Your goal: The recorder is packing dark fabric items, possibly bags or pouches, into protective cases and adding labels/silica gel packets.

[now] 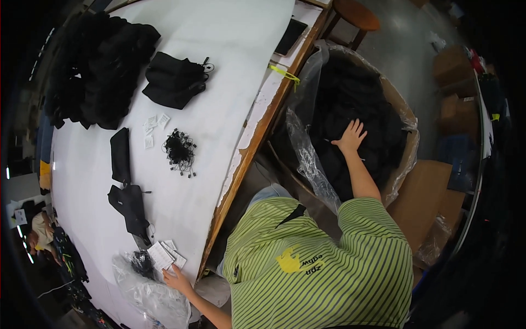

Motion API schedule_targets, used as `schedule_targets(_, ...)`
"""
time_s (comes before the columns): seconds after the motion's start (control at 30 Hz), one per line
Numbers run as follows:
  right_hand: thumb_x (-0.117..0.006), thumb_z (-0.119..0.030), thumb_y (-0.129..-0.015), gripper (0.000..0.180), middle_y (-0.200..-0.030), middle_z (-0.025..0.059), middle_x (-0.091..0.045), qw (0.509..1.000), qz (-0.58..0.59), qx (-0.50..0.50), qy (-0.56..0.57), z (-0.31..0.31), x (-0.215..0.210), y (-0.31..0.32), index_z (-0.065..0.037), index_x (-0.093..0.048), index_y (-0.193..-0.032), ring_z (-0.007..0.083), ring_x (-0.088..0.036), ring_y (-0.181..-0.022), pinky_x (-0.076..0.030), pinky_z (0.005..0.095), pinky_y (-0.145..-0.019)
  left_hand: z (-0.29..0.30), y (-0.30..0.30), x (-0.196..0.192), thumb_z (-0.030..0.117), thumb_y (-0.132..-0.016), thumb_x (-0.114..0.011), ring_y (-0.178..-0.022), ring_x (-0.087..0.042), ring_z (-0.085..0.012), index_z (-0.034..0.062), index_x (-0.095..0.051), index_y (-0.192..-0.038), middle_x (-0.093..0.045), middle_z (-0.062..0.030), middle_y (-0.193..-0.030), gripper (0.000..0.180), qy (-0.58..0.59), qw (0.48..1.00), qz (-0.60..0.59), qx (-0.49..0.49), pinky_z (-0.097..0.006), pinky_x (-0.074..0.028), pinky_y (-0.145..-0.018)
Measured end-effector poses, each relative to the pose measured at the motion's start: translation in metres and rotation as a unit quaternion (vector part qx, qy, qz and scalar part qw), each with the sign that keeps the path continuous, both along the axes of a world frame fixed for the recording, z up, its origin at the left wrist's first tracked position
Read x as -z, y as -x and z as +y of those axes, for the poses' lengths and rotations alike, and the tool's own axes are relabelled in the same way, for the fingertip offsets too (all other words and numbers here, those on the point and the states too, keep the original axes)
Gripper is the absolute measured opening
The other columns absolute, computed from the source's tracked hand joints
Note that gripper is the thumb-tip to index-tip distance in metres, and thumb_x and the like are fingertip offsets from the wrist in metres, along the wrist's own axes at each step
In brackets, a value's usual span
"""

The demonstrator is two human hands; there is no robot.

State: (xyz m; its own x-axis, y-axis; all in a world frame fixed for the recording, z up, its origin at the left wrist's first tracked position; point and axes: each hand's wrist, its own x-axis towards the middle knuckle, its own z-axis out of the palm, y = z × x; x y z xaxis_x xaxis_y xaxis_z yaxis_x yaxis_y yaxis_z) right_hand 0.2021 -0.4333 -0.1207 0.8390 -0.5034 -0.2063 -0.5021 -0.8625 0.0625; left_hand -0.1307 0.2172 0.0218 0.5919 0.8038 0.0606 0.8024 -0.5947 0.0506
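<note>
My right hand (352,138) reaches into a large plastic-lined cardboard box (412,148), fingers spread over a heap of black fabric items (350,93). At the table's near edge, my left hand (176,279) has its fingers stretched out beside a few white printed cards (160,255); whether it touches them I cannot tell. Close by lie a crumpled clear plastic bag (148,293) and a folded black fabric piece (129,205). A tangle of black cords (179,151) with small ends sits farther up the table, near several small white packets (149,141).
The white-topped table (219,71) carries a tall pile of black fabric items (101,68) and a smaller black stack (175,80). A yellow-green strap (285,74) hangs at its wooden edge. A wooden stool (356,15) stands beyond; cardboard boxes (452,63) line the right.
</note>
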Motion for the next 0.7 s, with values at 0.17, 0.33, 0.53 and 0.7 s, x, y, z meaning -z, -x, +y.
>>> schedule_targets(0.17, -0.088, -0.042, -0.046, 0.141, -0.150, 0.0184, 0.003, 0.995, 0.090, -0.038, 0.021, 0.005, -0.002, -0.035, -0.028, 0.013, -0.144, 0.0525, -0.019, -0.129, -0.022, 0.0689, -0.097, 0.005, 0.004, 0.003, 0.049, -0.088, -0.049, -0.111, -0.042, -0.0419, 0.0002, -0.043, -0.130, -0.045, -0.0262, -0.121, 0.064, -0.011, 1.000, -0.001, 0.003, -0.047, -0.033, -0.094)
schedule_targets(0.33, -0.088, -0.039, -0.049, 0.135, -0.149, 0.0193, -0.005, 0.988, 0.157, -0.009, 0.006, -0.011, 0.022, -0.065, -0.032, 0.007, -0.144, 0.0510, -0.027, -0.126, -0.030, 0.0651, -0.096, 0.015, 0.007, 0.001, 0.048, -0.089, -0.048, -0.106, -0.044, -0.0426, 0.0003, -0.043, -0.130, -0.047, -0.0255, -0.116, 0.063, -0.022, 0.999, 0.029, 0.022, -0.047, -0.035, -0.091)
schedule_targets(0.53, -0.083, -0.035, -0.059, 0.108, -0.140, 0.0121, -0.025, 0.988, 0.144, -0.024, -0.040, -0.023, 0.027, -0.074, -0.028, -0.015, -0.143, 0.0420, -0.040, -0.116, -0.042, 0.0548, -0.092, 0.022, 0.015, 0.013, 0.047, -0.090, -0.048, -0.106, -0.045, -0.0419, 0.0000, -0.043, -0.129, -0.047, -0.0254, -0.117, 0.061, -0.038, 0.999, 0.019, 0.017, -0.047, -0.035, -0.091)
schedule_targets(0.7, -0.081, -0.028, -0.059, 0.085, -0.123, 0.0119, -0.048, 0.995, 0.067, -0.040, -0.055, -0.026, 0.018, -0.065, -0.019, -0.041, -0.133, 0.0360, -0.054, -0.104, -0.049, 0.0437, -0.085, 0.011, 0.011, 0.014, 0.047, -0.090, -0.047, -0.115, -0.041, -0.0389, 0.0005, -0.041, -0.131, -0.045, -0.0245, -0.124, 0.062, -0.047, 0.999, 0.012, 0.008, -0.045, -0.032, -0.096)
